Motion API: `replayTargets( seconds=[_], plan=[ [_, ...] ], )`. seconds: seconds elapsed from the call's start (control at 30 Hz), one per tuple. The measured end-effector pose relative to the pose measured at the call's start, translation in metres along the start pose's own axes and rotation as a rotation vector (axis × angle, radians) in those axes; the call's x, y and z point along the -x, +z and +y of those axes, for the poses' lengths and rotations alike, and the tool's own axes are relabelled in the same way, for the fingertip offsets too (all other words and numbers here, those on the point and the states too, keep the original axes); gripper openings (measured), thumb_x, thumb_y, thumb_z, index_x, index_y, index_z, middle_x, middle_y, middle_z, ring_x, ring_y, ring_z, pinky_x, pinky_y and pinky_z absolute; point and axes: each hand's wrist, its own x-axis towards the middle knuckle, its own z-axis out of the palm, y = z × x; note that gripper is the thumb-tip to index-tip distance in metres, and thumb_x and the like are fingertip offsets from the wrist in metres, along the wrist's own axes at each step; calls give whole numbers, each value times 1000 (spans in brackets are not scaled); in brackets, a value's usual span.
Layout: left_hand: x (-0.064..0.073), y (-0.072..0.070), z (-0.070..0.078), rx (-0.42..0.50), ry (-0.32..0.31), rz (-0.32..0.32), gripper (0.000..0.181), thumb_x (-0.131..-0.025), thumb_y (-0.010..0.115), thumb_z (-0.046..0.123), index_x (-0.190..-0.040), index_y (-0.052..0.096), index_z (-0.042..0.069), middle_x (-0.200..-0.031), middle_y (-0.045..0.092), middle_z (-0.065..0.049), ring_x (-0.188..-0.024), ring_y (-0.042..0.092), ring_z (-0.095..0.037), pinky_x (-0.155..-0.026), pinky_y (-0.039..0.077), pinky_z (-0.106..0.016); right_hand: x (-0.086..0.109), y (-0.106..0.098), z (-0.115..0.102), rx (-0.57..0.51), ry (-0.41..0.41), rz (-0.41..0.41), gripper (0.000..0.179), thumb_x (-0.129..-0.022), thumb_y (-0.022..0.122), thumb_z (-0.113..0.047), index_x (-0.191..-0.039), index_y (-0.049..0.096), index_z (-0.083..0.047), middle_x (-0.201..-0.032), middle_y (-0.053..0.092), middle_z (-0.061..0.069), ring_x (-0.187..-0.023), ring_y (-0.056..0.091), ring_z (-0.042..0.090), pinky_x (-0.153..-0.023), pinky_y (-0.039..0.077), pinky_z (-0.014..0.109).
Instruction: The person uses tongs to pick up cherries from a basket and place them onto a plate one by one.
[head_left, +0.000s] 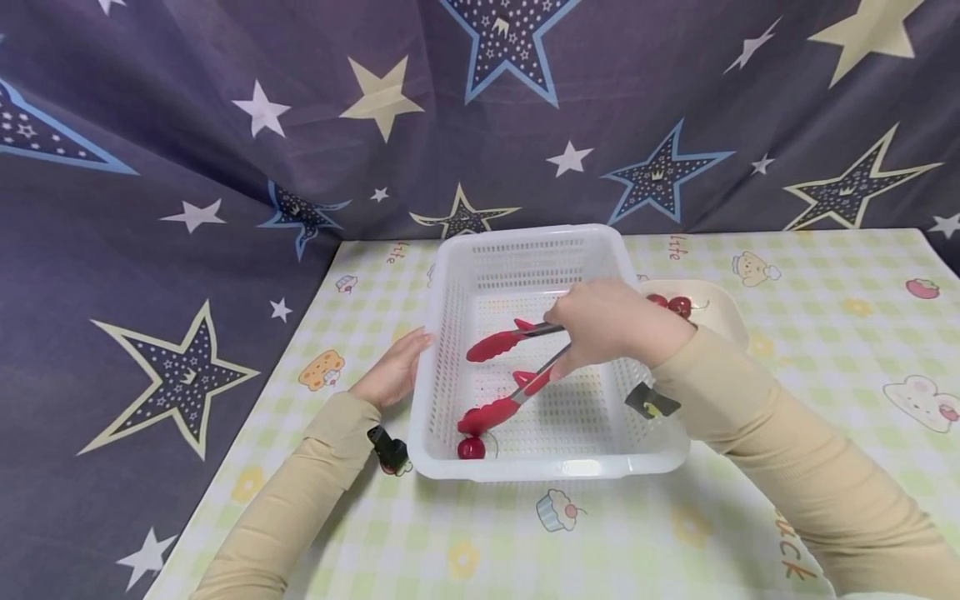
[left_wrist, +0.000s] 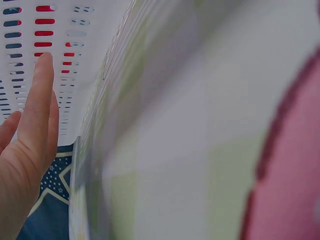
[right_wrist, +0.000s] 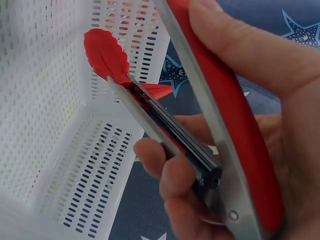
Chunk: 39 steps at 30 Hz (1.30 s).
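My right hand (head_left: pixel 611 325) grips a pair of red-tipped metal tongs (right_wrist: pixel 235 135) over the white slotted plastic basket (head_left: pixel 555 468). The tongs' two red heads stand spread apart. The lower head is down by a red cherry (head_left: pixel 471 448) in the basket's near left corner; whether they touch, I cannot tell. On the basket's left outer wall rests my left hand (head_left: pixel 393 371), its fingers fairly straight. Through the slots in the left wrist view, red shows just above the left fingertip. Part of the basket's right side is hidden behind the right hand and sleeve.
Right of the basket, partly behind the right arm, is a cream dish (head_left: pixel 723 312) with cherries (head_left: pixel 679 307) in it. A checked, cartoon-printed cloth (head_left: pixel 825 350) covers the table. A dark star-patterned curtain (head_left: pixel 300 100) hangs behind and to the left.
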Motion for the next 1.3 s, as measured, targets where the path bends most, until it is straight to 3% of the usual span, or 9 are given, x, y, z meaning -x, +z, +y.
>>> replayTargets(
  seconds=[0.13,0.27,0.67,0.93,1.3],
  plan=[
    [-1,-1,-2,1,19,-7,63,-101,38,34,-150,17,1,-147,30,-25,-121,51,-12,-101,45,-23,1,2,0,28,3,3,61,-63,84,-48,-110,71,-11,-91,73,3,-80,64,21,-73,55,39],
    [-1,-1,-2,-6,31,-8,62,-101,38,34,-149,18,1,-145,33,-25,-112,54,-4,-99,46,-21,3,4,2,42,2,3,63,-61,86,-47,-111,71,-12,-92,73,4,-80,64,21,-73,55,38],
    [-1,0,-1,-2,29,-23,59,-101,37,31,-150,18,2,-148,30,-26,-118,51,-8,-100,45,-21,6,9,8,12,-23,14,61,-60,87,-41,-113,71,-15,-100,73,5,-88,66,24,-76,54,40],
    [0,0,-1,-12,27,-27,59,-101,36,31,-150,18,2,-148,29,-26,-123,49,-14,-101,45,-23,8,11,9,6,-86,22,44,-62,88,-36,-101,76,-21,-87,74,-1,-70,58,15,-64,49,32],
    [0,2,-1,-6,26,-15,59,-101,34,28,-149,17,0,-147,28,-29,-120,50,-13,-100,46,-24,8,11,7,-5,-169,46,31,-65,86,-33,-93,77,-23,-80,74,-5,-63,57,11,-58,47,27]
  ],
)
